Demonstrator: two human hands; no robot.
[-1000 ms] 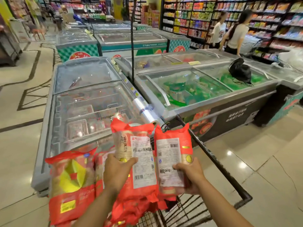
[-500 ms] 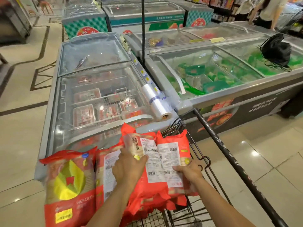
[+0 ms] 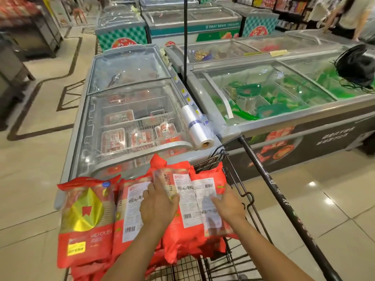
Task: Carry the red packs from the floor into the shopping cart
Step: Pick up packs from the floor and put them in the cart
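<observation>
Several red packs stand upright in the black wire shopping cart [image 3: 250, 201] at the bottom of the head view. The leftmost red pack [image 3: 87, 218] shows a yellow emblem on its front. My left hand [image 3: 158, 205] lies flat on the back label of a middle red pack [image 3: 183, 201], fingers stretched forward. My right hand [image 3: 229, 207] rests with straight fingers on the label of the rightmost red pack [image 3: 213, 179]. The lower ends of the packs are hidden behind my arms.
The cart's black handle bar [image 3: 284, 197] runs diagonally on the right. Glass-topped freezer chests [image 3: 129, 118] stand right in front, with a roll of plastic bags [image 3: 196, 128] between them. A black bag [image 3: 357, 65] sits on the right freezer. People [image 3: 349, 15] stand at the far right.
The two packs I held up have come down among the others in the cart. My hands went from gripping them to lying flat on them. My view tilted downward.
</observation>
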